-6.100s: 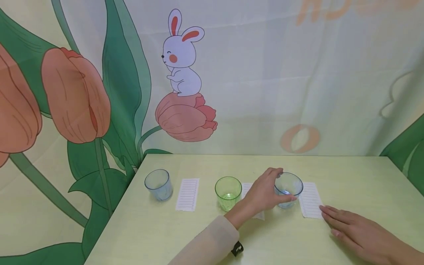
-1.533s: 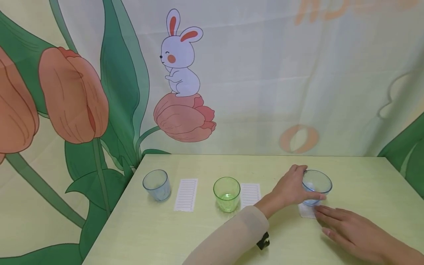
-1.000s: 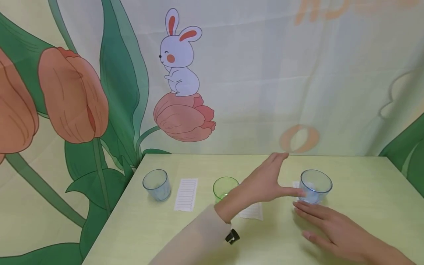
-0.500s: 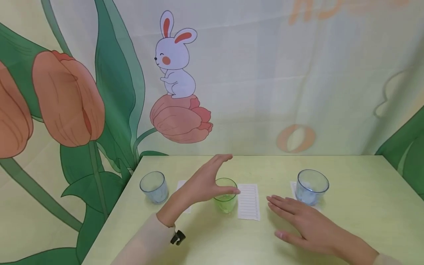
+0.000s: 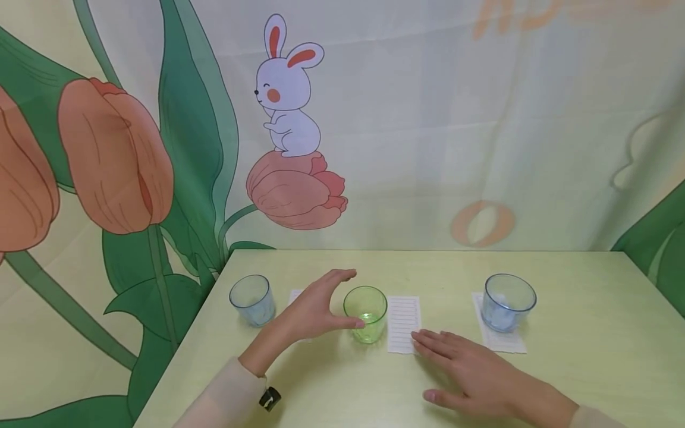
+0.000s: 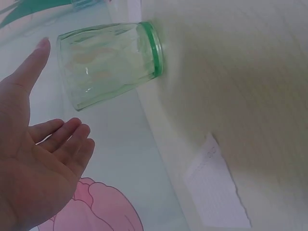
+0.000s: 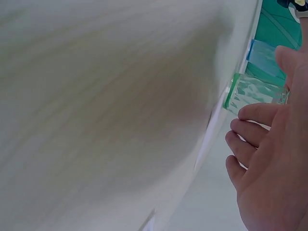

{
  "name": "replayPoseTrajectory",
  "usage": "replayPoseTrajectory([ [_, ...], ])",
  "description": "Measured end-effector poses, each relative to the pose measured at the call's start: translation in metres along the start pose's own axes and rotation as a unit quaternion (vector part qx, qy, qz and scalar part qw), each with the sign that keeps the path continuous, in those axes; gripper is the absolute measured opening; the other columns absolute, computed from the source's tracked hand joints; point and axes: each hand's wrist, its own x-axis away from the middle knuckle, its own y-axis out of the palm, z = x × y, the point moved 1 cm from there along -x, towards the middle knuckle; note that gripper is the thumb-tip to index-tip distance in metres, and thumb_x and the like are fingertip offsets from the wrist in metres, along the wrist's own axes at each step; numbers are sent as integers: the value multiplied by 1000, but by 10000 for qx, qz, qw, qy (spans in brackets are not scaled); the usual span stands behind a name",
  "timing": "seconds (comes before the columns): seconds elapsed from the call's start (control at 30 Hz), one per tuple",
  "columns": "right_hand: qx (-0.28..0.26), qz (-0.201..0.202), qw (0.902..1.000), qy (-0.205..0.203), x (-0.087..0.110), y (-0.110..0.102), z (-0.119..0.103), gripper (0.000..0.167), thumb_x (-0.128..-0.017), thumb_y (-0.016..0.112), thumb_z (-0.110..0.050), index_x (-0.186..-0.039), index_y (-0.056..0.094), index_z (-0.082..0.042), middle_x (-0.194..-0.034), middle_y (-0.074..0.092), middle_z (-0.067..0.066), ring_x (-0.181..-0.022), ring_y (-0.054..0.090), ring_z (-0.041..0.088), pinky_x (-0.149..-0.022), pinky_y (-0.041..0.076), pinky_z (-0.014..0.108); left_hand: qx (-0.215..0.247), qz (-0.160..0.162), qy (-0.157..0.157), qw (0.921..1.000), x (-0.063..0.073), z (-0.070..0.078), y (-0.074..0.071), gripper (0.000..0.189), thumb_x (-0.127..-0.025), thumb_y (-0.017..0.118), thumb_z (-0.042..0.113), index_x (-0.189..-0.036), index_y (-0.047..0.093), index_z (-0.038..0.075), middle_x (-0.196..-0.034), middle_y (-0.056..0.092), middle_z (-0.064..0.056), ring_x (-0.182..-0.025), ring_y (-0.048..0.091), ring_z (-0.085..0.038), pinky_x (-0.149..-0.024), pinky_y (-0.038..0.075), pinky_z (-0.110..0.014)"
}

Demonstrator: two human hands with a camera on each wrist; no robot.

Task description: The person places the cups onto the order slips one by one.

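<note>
A green glass (image 5: 366,315) stands upright on the table, left of the middle lined paper slip (image 5: 404,324). My left hand (image 5: 313,309) is spread at the green glass's left side, its thumb overlapping the near side in the head view. In the left wrist view a gap shows between the left hand (image 6: 48,159) and the green glass (image 6: 110,65). The fingertips of my right hand (image 5: 476,374) lie at the near right corner of the middle slip, fingers straight. A blue glass (image 5: 508,304) stands on the right paper slip (image 5: 505,343).
Another blue glass (image 5: 253,302) stands at the table's left side. The left paper slip (image 5: 294,296) is mostly hidden behind my left hand. A cloth printed with tulips and a rabbit (image 5: 291,131) hangs behind the table's back edge. A black clip (image 5: 270,399) sits at my left wrist.
The right blue glass was moved rightward onto the right slip, and my left hand let it go. That hand moved left to the green glass; my right hand moved left to the middle slip.
</note>
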Motion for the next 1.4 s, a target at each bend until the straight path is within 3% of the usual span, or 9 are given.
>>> replayPoseTrajectory([
  [0.23, -45, -268, 9996, -67, -2, 9, 0, 76, -107, 49, -62, -155, 52, -3, -166, 44, 11, -150, 45, 29, -116, 44, 51, -59, -45, -19, 10000, 1, -9, 8, 99, -80, 91, 55, -159, 47, 13, -157, 52, 0, -143, 51, -25, -117, 44, -47],
  [0.8, -304, -808, 9962, 133, -2, 12, 2, 80, -107, 43, -66, -158, 49, -5, -167, 42, 8, -151, 44, 28, -118, 42, 54, 681, -181, 110, 9975, -5, -19, 24, 93, -83, 93, 42, -156, 48, 6, -148, 58, -13, -137, 56, -27, -113, 49, -46],
  [1.0, -356, -898, 9951, 202, -1, 13, 4, 79, -107, 43, -66, -159, 49, -7, -168, 41, 6, -152, 41, 25, -120, 40, 53, 870, -208, 103, 9959, -6, -20, 27, 92, -83, 93, 38, -157, 48, 7, -145, 59, -13, -137, 56, -25, -112, 50, -43],
  [1.23, -432, -948, 9945, 85, -2, 9, 6, 76, -108, 43, -63, -157, 51, -5, -167, 42, 7, -152, 43, 26, -119, 40, 55, 1022, -175, -34, 9946, -5, -19, 28, 89, -83, 93, 38, -156, 49, 9, -144, 61, -3, -132, 58, -21, -110, 51, -38],
  [1.4, -474, -906, 9948, 10, -4, 7, 8, 75, -109, 43, -62, -156, 53, -5, -166, 43, 7, -151, 44, 26, -118, 41, 55, 1236, -106, -1, 9923, -5, -20, 30, 86, -84, 93, 35, -153, 51, 7, -142, 62, -7, -130, 60, -23, -109, 52, -39],
])
